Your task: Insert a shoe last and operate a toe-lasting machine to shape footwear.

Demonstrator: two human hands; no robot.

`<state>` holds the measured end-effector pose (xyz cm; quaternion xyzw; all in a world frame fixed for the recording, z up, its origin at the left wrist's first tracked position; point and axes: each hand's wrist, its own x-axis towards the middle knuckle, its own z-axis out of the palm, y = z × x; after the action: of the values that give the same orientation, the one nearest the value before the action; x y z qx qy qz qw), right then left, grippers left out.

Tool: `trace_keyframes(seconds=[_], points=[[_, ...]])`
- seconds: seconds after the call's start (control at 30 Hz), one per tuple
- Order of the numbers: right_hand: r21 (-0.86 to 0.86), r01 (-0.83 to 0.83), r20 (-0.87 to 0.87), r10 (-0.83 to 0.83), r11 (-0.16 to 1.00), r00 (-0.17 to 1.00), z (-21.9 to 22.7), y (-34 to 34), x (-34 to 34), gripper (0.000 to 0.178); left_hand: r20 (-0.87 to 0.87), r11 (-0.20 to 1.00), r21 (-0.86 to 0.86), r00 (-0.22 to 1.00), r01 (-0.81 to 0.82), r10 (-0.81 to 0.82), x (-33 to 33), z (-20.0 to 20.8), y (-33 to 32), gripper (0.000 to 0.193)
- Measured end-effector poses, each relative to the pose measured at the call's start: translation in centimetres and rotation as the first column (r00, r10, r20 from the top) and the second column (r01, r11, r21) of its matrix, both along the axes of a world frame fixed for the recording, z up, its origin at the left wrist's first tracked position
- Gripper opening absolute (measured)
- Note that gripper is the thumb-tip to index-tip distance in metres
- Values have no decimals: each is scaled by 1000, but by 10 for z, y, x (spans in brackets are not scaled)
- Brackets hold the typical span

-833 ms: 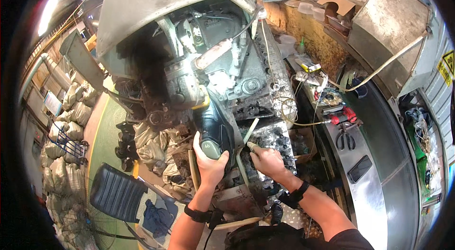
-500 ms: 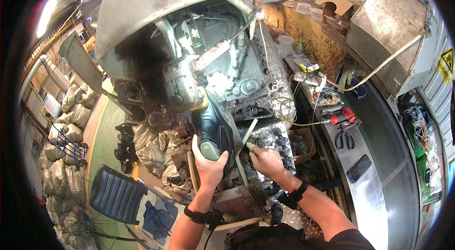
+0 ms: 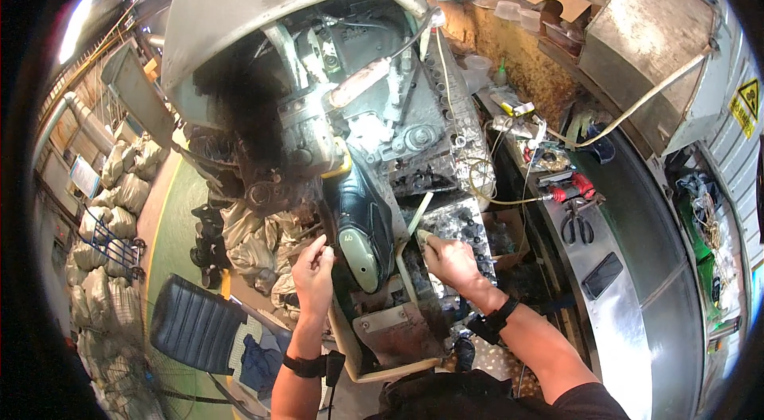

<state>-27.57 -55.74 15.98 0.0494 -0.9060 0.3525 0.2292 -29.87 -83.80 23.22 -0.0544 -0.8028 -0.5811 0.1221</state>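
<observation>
A black shoe (image 3: 356,197) with a pale green heel or toe piece (image 3: 357,250) at its near end sits in the machine (image 3: 318,138), held under a yellow-edged part. My left hand (image 3: 313,275) hovers just left of the shoe, apart from it, fingers curled together and nothing seen in them. My right hand (image 3: 451,261) is closed at the lower end of a pale green lever (image 3: 420,213), right of the shoe; its fingers partly hide the grip. A metal bracket (image 3: 390,331) stands below the shoe.
On the right-hand metal bench (image 3: 617,324) lie a phone (image 3: 602,275), black scissors (image 3: 576,225) and a red air tool (image 3: 573,187) with a hose. A black chair (image 3: 191,326) stands at the left, with a fan near it. Several pale sacks (image 3: 119,221) line the left wall.
My left hand has let go of the shoe's near end and moved left, uncovering it. My right hand stays at the lever, almost unmoved.
</observation>
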Motion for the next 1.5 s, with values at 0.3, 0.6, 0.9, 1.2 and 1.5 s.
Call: trace_keyframes(seconds=[0.3,0.6,0.9,1.2,1.5], points=[[4,8,11,-8,1000,1000,9,-1,4,13,-183,982,-161,975,95,-124,-6,-9,-12,14],[44,63,94,-66,997,993,12,-3,7,12,27,878,478,1000,-10,-3,-26,-31,-23,39],[-281,158,253,-86,946,964,43,-30,14,36,-40,840,529,992,122,-119,-29,-37,-29,53],[-198,-80,305,139,977,942,98,-123,27,130,-78,752,614,966,240,-245,-37,-27,-30,47],[-595,64,162,41,801,986,122,-110,32,97,194,665,744,974,-66,-120,-23,-28,-55,35]])
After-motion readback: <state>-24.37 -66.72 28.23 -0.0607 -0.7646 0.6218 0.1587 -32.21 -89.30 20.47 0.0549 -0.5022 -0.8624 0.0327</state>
